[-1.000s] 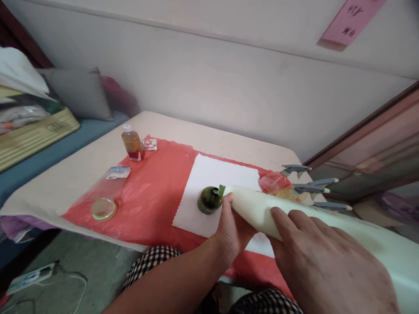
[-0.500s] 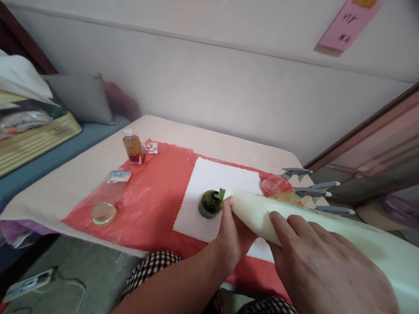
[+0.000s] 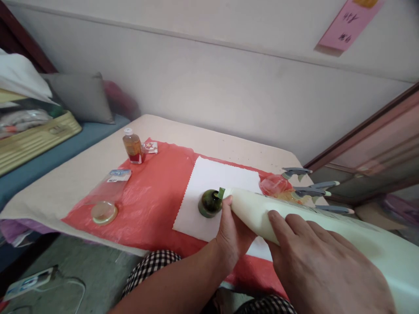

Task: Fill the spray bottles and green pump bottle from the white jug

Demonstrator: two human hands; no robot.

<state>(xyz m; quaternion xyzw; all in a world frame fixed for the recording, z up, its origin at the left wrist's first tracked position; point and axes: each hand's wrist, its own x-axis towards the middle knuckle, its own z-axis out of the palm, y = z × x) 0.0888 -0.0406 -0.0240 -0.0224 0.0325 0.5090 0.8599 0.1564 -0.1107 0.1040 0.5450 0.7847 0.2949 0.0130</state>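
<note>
A large pale-green bottle (image 3: 304,218) lies tilted in both my hands, its neck pointing left. My left hand (image 3: 234,233) grips it near the neck from below, thumb along the side. My right hand (image 3: 321,253) is wrapped over its body. Green liquid (image 3: 221,192) comes from its mouth into the opening of a dark green spray-bottle-shaped container (image 3: 209,204). That round container stands upright on a white scallop-edged sheet (image 3: 225,172). The pale-green bottle hides part of the sheet.
Red plastic (image 3: 157,187) covers part of the table. On the left are a bottle of amber liquid (image 3: 132,147), a clear bag (image 3: 114,179) and a round lid-like disc (image 3: 104,213). Grey-handled spray bottles (image 3: 276,185) stand at the right, partly behind the large bottle.
Both hands and the pale-green bottle hold almost the same position. The right hand has shifted very slightly left; green liquid shows at the mouth in both frames.
</note>
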